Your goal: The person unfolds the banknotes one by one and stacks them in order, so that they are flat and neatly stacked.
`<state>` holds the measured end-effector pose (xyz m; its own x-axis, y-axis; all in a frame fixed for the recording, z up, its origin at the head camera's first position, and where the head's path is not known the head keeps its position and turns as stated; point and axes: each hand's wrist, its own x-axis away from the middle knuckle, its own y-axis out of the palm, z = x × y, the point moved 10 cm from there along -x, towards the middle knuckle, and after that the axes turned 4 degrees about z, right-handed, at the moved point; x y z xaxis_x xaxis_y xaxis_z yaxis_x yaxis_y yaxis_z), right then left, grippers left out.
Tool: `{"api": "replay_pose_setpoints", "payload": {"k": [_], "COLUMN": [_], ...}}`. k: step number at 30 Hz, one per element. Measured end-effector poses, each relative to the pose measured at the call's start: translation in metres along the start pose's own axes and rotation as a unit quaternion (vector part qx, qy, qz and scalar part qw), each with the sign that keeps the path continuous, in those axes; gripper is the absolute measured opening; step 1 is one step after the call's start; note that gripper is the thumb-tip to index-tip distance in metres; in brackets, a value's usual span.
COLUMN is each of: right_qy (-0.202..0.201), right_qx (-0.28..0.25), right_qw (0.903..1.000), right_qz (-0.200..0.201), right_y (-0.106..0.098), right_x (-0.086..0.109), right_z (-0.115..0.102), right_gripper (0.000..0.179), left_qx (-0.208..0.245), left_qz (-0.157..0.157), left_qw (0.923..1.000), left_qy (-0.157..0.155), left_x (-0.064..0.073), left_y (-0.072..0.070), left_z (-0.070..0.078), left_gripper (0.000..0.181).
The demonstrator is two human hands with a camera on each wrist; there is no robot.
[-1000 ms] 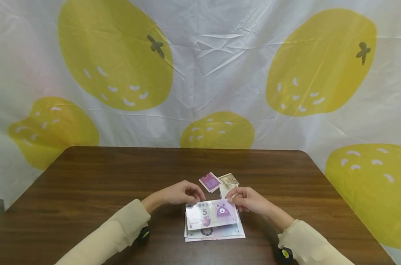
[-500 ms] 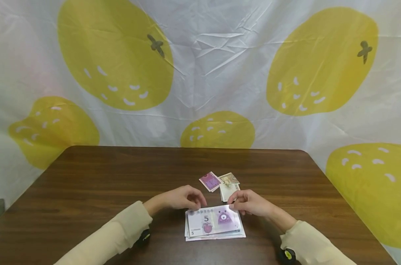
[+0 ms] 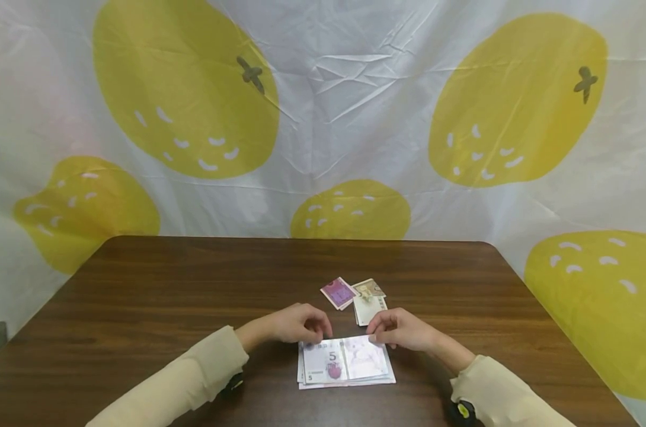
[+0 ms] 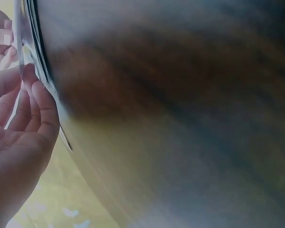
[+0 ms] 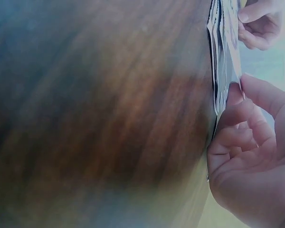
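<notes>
A play banknote (image 3: pixel 323 363) printed with a purple 5 lies over a stack of other notes (image 3: pixel 355 384), whose edges show along its lower and left sides. My left hand (image 3: pixel 296 323) pinches the note's upper left corner between thumb and fingers. At the upper right corner, my right hand (image 3: pixel 405 330) has the same note between thumb and index finger. From the right wrist, the stack (image 5: pixel 218 57) appears edge-on, several layers thick, with the top note tilted slightly away from it. The left wrist view shows the left fingertips (image 4: pixel 28 71) on the note's edge.
Beyond the hands lie small purple notes (image 3: pixel 338 293) and, overlapping them, a pile of pale and brown notes (image 3: pixel 370 308). The dark wooden table (image 3: pixel 195 273) ends at a white curtain (image 3: pixel 344 118) printed with yellow fruit.
The 5 note has come down toward me, squarer onto the stack, and covers the blue note that showed beneath it. Both hands have followed it slightly nearer.
</notes>
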<state>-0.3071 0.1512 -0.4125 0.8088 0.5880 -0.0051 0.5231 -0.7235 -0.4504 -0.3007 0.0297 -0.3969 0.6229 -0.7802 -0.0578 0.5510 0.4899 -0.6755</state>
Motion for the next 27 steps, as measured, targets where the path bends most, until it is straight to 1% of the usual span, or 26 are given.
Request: {"api": "replay_pose_setpoints", "payload": {"k": [5, 10, 16, 18, 20, 23, 27], "right_qy": [0.005, -0.005, -0.031, -0.035, -0.036, -0.035, -0.033], "right_qx": [0.020, 0.069, 0.149, 0.163, 0.168, 0.160, 0.143], "right_qw": [0.9998, 0.9975, 0.9878, 0.9854, 0.9845, 0.9860, 0.9889], "right_qz": [0.007, 0.015, 0.032, 0.033, 0.033, 0.031, 0.025], "right_y": [0.000, -0.001, -0.003, -0.003, -0.003, -0.003, -0.003], "right_x": [0.001, 0.001, 0.001, 0.001, 0.002, 0.002, 0.004], "right_z": [-0.001, -0.004, -0.009, -0.010, -0.011, -0.011, -0.012], "right_gripper": [0.009, 0.008, 0.007, 0.007, 0.008, 0.008, 0.010], "left_qx": [-0.022, -0.039, -0.055, -0.065, -0.081, -0.105, -0.129], "left_qz": [0.005, 0.010, 0.006, 0.001, -0.004, -0.009, -0.013], "left_qw": [0.9997, 0.9992, 0.9984, 0.9978, 0.9966, 0.9942, 0.9914], "left_qy": [0.003, 0.000, 0.001, 0.008, 0.015, 0.024, 0.017], "left_x": [-0.001, -0.001, 0.000, 0.001, 0.002, 0.003, 0.006], "left_y": [0.002, 0.002, 0.003, 0.005, 0.006, 0.008, 0.008], "left_z": [0.000, 0.001, 0.003, 0.005, 0.006, 0.008, 0.006], "left_gripper": [0.014, 0.011, 0.009, 0.011, 0.013, 0.017, 0.022]}}
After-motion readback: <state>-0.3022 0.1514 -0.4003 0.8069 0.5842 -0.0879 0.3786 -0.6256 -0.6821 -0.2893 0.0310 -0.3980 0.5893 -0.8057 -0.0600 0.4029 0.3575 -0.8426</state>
